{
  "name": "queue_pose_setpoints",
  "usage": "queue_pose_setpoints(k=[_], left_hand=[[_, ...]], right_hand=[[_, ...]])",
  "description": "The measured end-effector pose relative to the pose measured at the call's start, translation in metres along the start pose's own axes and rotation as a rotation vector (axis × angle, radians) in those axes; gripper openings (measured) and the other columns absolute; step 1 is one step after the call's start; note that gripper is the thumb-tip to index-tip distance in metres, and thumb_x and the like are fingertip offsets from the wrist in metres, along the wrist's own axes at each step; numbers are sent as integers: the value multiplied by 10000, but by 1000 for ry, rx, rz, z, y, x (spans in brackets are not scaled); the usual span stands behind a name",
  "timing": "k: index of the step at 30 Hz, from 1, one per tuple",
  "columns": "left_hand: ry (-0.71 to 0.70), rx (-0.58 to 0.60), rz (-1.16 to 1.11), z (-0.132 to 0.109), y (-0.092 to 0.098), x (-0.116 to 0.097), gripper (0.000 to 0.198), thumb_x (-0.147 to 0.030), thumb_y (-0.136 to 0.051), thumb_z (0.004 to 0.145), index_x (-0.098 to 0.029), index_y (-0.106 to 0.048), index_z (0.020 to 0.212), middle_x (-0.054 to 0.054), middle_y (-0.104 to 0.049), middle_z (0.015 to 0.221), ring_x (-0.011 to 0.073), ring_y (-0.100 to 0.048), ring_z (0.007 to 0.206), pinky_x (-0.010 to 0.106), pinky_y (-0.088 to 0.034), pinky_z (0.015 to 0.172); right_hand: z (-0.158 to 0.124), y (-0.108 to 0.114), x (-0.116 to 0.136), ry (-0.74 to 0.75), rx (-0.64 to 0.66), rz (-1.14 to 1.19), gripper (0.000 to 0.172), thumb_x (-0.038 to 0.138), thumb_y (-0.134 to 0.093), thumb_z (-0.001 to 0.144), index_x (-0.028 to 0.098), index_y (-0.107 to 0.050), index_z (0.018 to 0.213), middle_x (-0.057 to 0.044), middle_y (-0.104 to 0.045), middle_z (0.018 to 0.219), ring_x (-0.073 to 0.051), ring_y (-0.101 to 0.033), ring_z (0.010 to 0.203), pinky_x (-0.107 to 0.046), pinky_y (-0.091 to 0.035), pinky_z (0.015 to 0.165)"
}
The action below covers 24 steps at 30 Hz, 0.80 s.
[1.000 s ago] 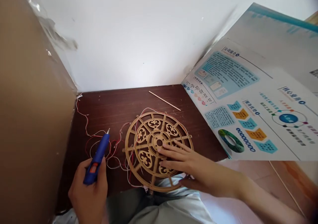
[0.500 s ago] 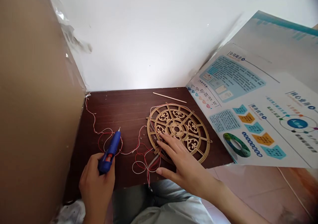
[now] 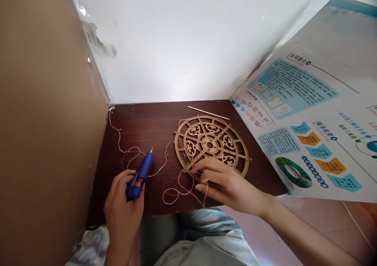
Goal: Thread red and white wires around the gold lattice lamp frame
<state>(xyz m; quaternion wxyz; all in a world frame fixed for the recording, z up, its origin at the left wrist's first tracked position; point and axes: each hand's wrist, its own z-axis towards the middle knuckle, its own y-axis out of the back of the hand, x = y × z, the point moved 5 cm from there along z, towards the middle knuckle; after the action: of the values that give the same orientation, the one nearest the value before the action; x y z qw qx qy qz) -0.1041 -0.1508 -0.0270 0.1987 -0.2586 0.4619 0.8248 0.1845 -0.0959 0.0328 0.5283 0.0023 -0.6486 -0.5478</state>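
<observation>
Currently, left hand [image 3: 125, 203] closed round blue glue gun [image 3: 141, 176]; right hand [image 3: 226, 187] fingers half-curled at red-white wires [image 3: 169, 203], hold unclear. Wooden wheel [image 3: 216, 145] flat on worktop [image 3: 147, 124]. Advisable: gun tip clear of wires, slack eased gently.

The forearms [image 3: 297, 226] and fingers [image 3: 207, 164] were bare; below them showed blue-grey trousers [image 3: 213, 220], softly creased, and a paler grey, loosely wrinkled garment [image 3: 206, 254].

Left hand [image 3: 125, 195] curls tight to the left of the wooden wheel [image 3: 216, 143], as the right hand [image 3: 226, 183] arches, knuckles bent, over the wheel's near edge
</observation>
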Motion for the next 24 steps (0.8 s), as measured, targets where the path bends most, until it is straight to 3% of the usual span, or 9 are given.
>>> queue_pose_setpoints(k=[2,5,10,14,17,20,24], left_hand=[[-65,78,-83,2,2,-2,29,-239,-688,1020,-252,-679,1044,63,-748,1401,217,-754,1190,294,-555,949],[-162,240,-128,4,3,-2,116,-175,-665,979,-278,-695,1023,7,-783,1393,194,-777,1111,294,-569,917],[-234,389,-84,3,-1,3,111,-172,-660,921,-275,-653,963,-26,-786,1428,203,-758,970,342,-555,856],[-198,349,-73,2,-4,8,158,-164,-583,989,-284,-656,1062,-22,-801,1365,209,-763,1057,341,-544,909],[-266,273,-17,2,-3,7,189,-169,-587,1016,-285,-672,1139,-12,-816,1294,205,-769,1038,328,-536,891],[-288,178,16,4,0,8,110,-210,-627,1053,-263,-680,1134,11,-826,1200,209,-757,991,328,-525,909],[-181,61,62,6,5,9,86,-327,-694,1059,-248,-712,1086,15,-819,1095,211,-736,923,329,-509,887]], right_hand=[[-7,19,-9,-95,-110,95,266,333,-590,1150,214,-643,918,-64,-722,1209,-159,-695,1166,-292,-534,996],[-15,41,-20,-248,-208,144,409,416,-475,1190,213,-685,904,-66,-701,1137,-154,-682,1079,-286,-515,959],[-18,52,-18,-337,-108,399,568,637,-435,1160,200,-736,958,-35,-664,857,-135,-580,748,-275,-490,722],[-12,57,-8,-234,-13,744,760,809,-326,1099,204,-759,948,-42,-667,799,-152,-616,713,-299,-539,714],[-3,70,-1,-83,-59,877,811,815,-261,1105,238,-798,915,-26,-624,673,-163,-597,682,-311,-542,729],[6,86,0,-81,-175,936,683,792,-419,1096,271,-812,893,-4,-627,675,-142,-577,642,-290,-517,674],[24,97,5,-202,-319,857,412,657,-678,1047,276,-831,1009,-19,-734,904,-141,-666,791,-284,-559,738]])
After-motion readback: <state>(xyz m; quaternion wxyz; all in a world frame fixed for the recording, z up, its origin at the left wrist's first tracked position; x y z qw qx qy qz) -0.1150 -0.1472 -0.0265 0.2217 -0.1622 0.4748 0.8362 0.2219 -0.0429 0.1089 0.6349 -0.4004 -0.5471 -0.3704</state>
